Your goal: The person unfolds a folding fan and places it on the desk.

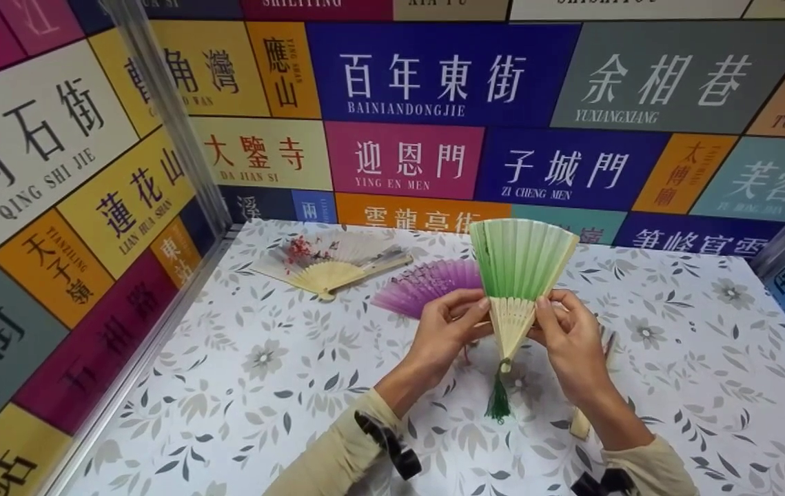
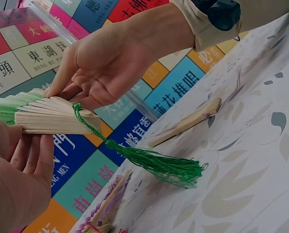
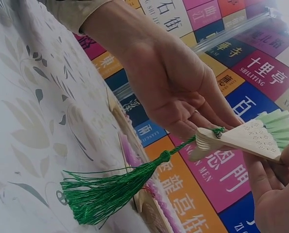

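A green folding fan (image 1: 524,258), partly spread with pale wooden ribs, is held upright above the table. My left hand (image 1: 449,325) pinches its left edge between thumb and fingers, where the cloth meets the ribs. On the opposite edge, my right hand (image 1: 569,334) pinches the fan the same way. From the pivot end, pointing down toward me, hangs a dark green tassel (image 1: 497,399). Both wrist views show the bare ribs (image 2: 54,119) between the two hands and the tassel (image 3: 112,189) dangling free.
A purple fan (image 1: 426,286) lies spread behind my left hand, partly hidden. Farther left is a spread pale fan (image 1: 337,265) with red blossoms. A folded wooden fan (image 1: 582,421) lies partly under my right forearm. Sign-covered walls (image 1: 406,162) border the floral-patterned table (image 1: 261,420).
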`<act>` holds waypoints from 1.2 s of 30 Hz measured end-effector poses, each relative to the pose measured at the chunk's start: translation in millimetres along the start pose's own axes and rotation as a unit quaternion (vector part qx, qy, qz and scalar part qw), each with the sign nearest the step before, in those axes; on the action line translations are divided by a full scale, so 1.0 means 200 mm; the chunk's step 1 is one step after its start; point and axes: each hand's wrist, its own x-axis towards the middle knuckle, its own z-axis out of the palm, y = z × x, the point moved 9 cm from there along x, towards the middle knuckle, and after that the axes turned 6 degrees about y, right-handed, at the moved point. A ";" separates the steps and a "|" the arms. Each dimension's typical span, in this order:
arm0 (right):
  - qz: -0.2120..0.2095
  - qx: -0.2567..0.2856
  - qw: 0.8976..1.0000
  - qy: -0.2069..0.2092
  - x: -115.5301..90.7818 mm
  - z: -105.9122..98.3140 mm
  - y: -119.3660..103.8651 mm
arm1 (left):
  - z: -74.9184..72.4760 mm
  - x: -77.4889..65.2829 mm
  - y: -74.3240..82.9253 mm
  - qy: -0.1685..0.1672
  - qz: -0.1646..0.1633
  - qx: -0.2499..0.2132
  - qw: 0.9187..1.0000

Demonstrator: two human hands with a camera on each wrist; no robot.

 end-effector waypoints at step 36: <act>0.020 0.050 0.999 -0.003 -0.01 0.01 0.02 | -0.02 0.00 0.03 0.023 0.014 -0.019 0.999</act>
